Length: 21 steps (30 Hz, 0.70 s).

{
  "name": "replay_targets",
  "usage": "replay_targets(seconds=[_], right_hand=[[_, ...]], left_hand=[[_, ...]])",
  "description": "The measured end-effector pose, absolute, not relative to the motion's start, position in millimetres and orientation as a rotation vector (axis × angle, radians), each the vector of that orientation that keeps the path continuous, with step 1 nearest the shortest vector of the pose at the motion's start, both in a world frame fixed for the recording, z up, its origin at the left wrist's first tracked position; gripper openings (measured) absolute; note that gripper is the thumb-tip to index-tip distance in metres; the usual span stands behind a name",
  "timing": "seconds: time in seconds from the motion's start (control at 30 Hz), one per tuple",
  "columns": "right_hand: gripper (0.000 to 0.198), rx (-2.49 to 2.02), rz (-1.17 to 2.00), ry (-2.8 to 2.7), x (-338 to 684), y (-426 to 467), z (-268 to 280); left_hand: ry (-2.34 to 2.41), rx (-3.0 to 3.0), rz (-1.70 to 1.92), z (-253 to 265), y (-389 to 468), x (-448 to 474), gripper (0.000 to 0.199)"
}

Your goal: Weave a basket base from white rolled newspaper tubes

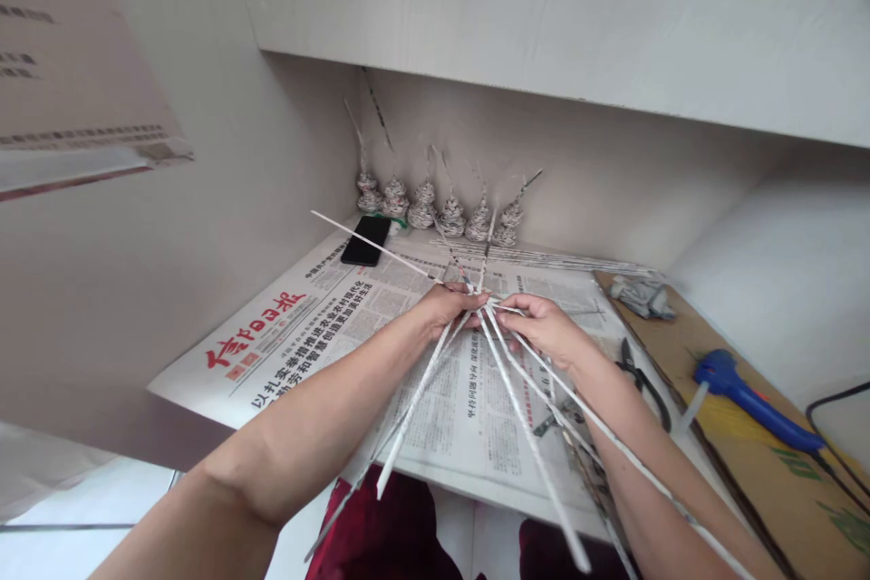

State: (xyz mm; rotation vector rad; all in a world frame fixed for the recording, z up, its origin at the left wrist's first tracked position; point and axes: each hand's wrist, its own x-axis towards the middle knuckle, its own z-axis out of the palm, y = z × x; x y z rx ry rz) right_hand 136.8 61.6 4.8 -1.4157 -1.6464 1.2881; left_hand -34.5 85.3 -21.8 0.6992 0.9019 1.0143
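Note:
Several thin rolled paper sticks (523,412) cross at one centre above the table and fan out in all directions. My left hand (449,304) pinches them at the left side of that centre, thumb on top. On the right side, my right hand (536,319) has its fingers pressed together around a stick close to the crossing. Some sticks reach down past the table's front edge, and others point up toward the back wall. How the sticks are joined at the centre is partly hidden by my fingers.
Newspaper (326,340) covers the table. Several gourd-shaped woven paper pieces (422,207) line the back wall, near a black phone (365,241). More paper sticks (544,256) lie behind my hands. At right are pliers (642,376), a crumpled bundle (641,297), cardboard (720,444) and a blue glue gun (761,403).

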Motion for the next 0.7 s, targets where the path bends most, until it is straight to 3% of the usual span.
replay_targets(seconds=[0.13, 0.53, 0.7], right_hand=[[0.025, -1.479, 1.123, -1.737, 139, 68, -4], [0.011, -1.500, 1.100, -1.709, 124, 65, -14], [0.009, -1.603, 1.067, -1.741, 124, 66, -13]], left_hand=[[0.888, 0.679, 0.988, -20, 86, -34, 0.019], [0.921, 0.619, 0.986, -22, 84, -31, 0.011], [0.951, 0.669, 1.012, -21, 84, -31, 0.017]])
